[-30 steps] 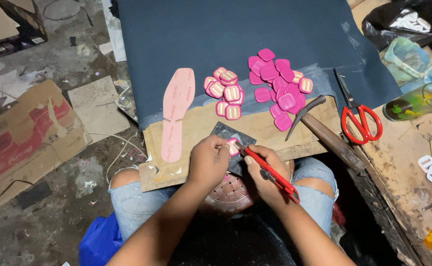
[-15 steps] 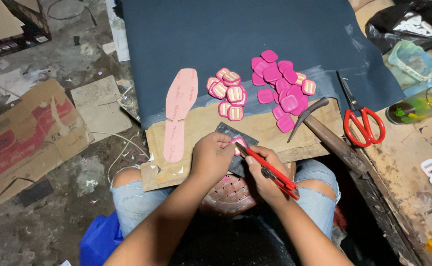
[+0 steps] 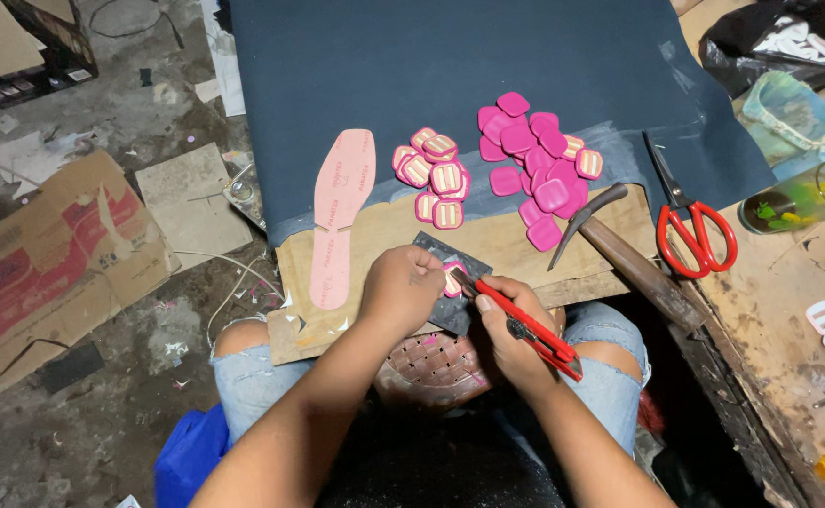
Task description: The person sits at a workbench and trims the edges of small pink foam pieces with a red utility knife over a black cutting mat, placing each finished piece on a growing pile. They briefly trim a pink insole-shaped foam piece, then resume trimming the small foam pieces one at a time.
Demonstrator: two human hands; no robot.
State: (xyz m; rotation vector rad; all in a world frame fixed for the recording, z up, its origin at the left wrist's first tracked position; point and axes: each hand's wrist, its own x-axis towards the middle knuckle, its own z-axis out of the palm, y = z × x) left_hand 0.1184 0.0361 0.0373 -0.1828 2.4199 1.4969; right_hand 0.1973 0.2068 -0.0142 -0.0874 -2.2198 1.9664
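Note:
My left hand (image 3: 401, 288) presses a small pink square piece (image 3: 452, 282) onto a dark cutting pad (image 3: 443, 250) on the wooden board (image 3: 365, 240). My right hand (image 3: 511, 329) grips a red-handled knife (image 3: 525, 325), its tip at the pink piece. Beyond them lie a pile of pink pieces with cream bars (image 3: 434, 177) and a larger pile of plain pink pieces (image 3: 535, 160). A pink shoe-sole shape (image 3: 339, 216) lies at the board's left.
A dark blue sheet (image 3: 450, 66) covers the far part of the board. A hammer (image 3: 619, 249) and red scissors (image 3: 690, 221) lie to the right, near a green glass (image 3: 803, 198). Cardboard (image 3: 46, 254) and scraps litter the floor on the left.
Both hands stay on the pad with the knife at the pink piece. Only the camera view has shifted slightly.

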